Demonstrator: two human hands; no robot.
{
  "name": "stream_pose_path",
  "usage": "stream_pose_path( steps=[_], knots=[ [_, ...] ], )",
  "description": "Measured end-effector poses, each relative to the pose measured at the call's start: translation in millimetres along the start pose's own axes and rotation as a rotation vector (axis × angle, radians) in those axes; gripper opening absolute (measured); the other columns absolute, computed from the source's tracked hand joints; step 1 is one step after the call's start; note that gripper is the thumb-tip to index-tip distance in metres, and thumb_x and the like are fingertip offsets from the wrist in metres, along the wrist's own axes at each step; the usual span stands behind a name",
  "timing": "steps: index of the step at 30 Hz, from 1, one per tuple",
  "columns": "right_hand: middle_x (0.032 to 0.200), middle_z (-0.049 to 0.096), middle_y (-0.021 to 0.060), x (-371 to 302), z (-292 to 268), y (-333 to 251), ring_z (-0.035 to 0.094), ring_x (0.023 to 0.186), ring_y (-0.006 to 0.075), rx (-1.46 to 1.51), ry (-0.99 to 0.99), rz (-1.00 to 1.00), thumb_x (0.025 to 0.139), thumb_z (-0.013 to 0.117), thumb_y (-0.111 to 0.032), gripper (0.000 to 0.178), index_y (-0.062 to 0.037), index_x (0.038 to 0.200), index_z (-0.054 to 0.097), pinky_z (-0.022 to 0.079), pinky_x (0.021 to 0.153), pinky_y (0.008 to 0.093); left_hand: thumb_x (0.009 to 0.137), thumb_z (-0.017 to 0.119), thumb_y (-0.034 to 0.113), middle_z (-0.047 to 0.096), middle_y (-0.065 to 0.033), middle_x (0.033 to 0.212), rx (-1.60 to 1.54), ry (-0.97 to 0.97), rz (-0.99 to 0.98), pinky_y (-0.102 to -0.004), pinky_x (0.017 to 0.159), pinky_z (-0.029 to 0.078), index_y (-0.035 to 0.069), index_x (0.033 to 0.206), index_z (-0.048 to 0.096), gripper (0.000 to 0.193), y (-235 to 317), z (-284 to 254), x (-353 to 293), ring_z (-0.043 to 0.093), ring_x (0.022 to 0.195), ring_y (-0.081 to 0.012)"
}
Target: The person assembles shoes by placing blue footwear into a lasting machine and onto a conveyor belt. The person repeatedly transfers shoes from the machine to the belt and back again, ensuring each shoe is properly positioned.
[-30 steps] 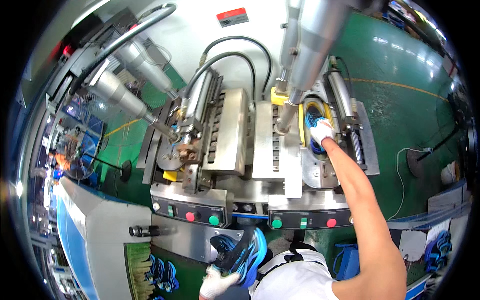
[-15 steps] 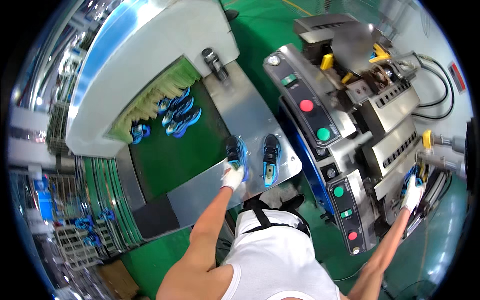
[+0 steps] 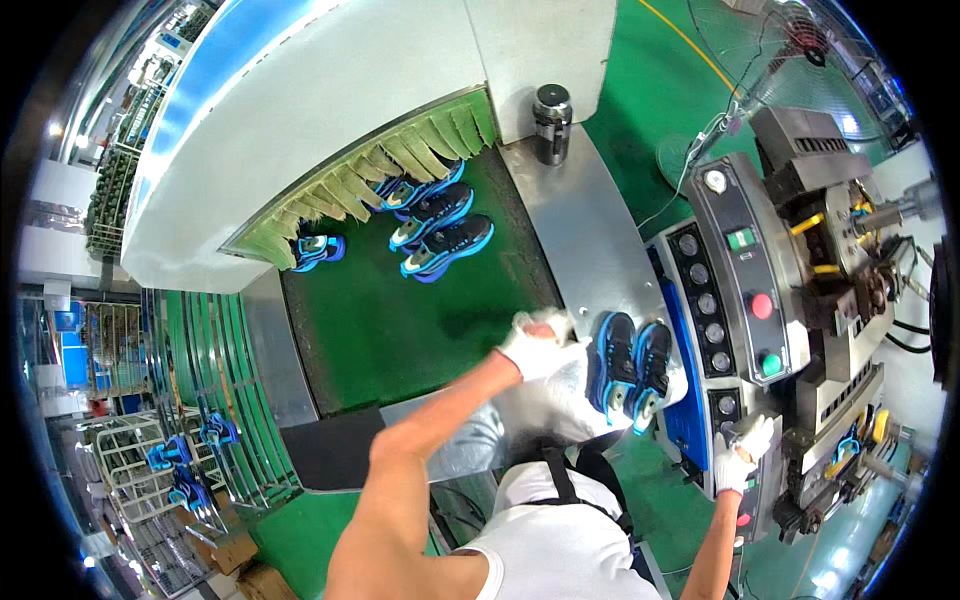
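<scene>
My left hand (image 3: 540, 346), in a white glove, hovers over the metal ledge just left of two shoes. It is empty, with its fingers loosely apart. The left black and blue shoe (image 3: 615, 362) stands beside the right black and blue shoe (image 3: 652, 368) at the ledge's right end. My right hand (image 3: 742, 456), gloved too, is spread with nothing in it above the lower control panel of the machine. Farther right, a blue shoe (image 3: 847, 448) sits partly hidden in the machine (image 3: 835, 385).
Several similar shoes (image 3: 447, 245) lie on the green conveyor belt (image 3: 400, 330) before a fringed opening. A dark flask (image 3: 552, 122) stands on the metal ledge (image 3: 580, 210). Wire racks (image 3: 140, 470) with shoes are at the left. A fan (image 3: 790, 60) stands far right.
My left hand has let go of the left shoe, which now stands close beside the other. My right hand has left the shoe in the machine and come inward to the panel. The view has shifted.
</scene>
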State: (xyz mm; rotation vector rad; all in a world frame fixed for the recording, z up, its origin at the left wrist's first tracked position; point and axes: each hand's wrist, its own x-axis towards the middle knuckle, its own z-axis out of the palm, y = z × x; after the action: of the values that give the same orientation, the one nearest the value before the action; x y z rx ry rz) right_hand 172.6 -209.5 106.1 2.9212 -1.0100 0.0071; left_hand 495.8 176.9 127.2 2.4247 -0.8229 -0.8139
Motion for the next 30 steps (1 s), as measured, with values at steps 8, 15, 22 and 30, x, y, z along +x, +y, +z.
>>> stream_pose_path(
  steps=[8,15,22,30],
  knots=[
    [0.16,0.033,0.0227,-39.1,34.1,-132.0,0.035,0.148,0.0274,0.989,-0.459,0.358,0.093,0.072,-0.017,0.083,0.002,0.158,0.023,0.034,0.118,0.0383,0.082,0.071,0.044,0.065,-0.0197,0.128,0.369,0.276,-0.328,-0.051,0.099,0.047,0.007,0.129,0.061,0.061,-255.8,-95.7,53.4,0.063,0.117,-0.0372],
    [0.142,0.053,0.0281,16.9,87.5,-225.3,0.049,0.134,0.0415,0.38,-0.133,0.26,0.088,0.067,-0.054,0.084,0.0011,0.147,0.046,0.034,0.116,0.0457,0.076,0.076,0.043,0.071,-0.0171,0.101,0.435,0.335,-0.273,-0.0493,0.085,0.053,0.008,0.103,0.063,0.046,-239.8,-19.1,32.4,0.069,0.094,-0.0362],
    [0.123,0.062,0.0266,25.2,26.3,-197.7,0.054,0.123,0.042,0.514,-0.134,0.056,0.081,0.071,-0.056,0.074,-0.0004,0.128,0.063,0.035,0.11,0.0503,0.077,0.081,0.041,0.069,-0.0215,0.121,-0.025,0.156,-0.337,-0.0448,0.099,0.05,-0.002,0.132,0.059,0.073,-78.4,8.8,-13.1,0.066,0.114,-0.0342],
    [0.135,0.062,0.0115,-14.6,-34.9,-127.6,0.059,0.123,0.0231,2.447,-1.181,0.074,0.094,0.073,-0.036,0.06,-0.0065,0.143,0.053,0.048,0.106,0.0425,0.105,0.049,0.022,0.048,-0.0105,0.152,0.211,0.045,0.692,-0.0387,0.118,0.035,0.001,0.149,0.042,0.049,100.1,26.0,-9.4,0.047,0.137,-0.0249]
  ],
)
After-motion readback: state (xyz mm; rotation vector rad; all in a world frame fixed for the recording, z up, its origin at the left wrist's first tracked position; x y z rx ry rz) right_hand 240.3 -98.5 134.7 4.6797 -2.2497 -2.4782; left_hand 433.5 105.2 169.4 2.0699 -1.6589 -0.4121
